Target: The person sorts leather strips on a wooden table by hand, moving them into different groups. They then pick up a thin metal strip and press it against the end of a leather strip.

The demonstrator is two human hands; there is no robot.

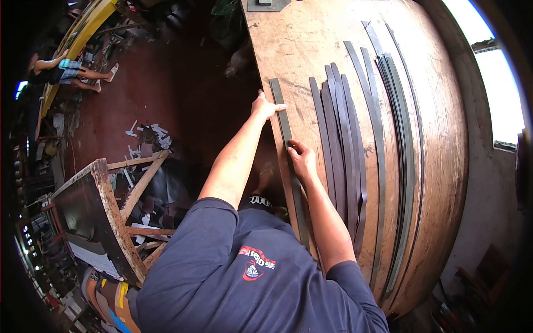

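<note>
A long dark strip point(282, 122) lies along the near-left edge of the wooden table. My left hand point(267, 106) is at its upper part, thumb stretched across the strip and fingers over the table's edge. Lower down, my right hand point(301, 157) touches the strip's right side with thumb and fingers curled together; whether it pinches the strip is hard to tell. Right of my hands lies a group of dark strips point(338, 127), some overlapping. Further right are more long strips point(375, 116) and a greenish-black bundle point(401, 127).
The wooden table point(444, 111) reaches to the wall at right. A metal plate point(268, 5) sits at its far end. Left are a wooden frame point(114, 211), white scraps point(158, 133) on the red floor, and another person point(66, 73) near a yellow beam point(78, 44).
</note>
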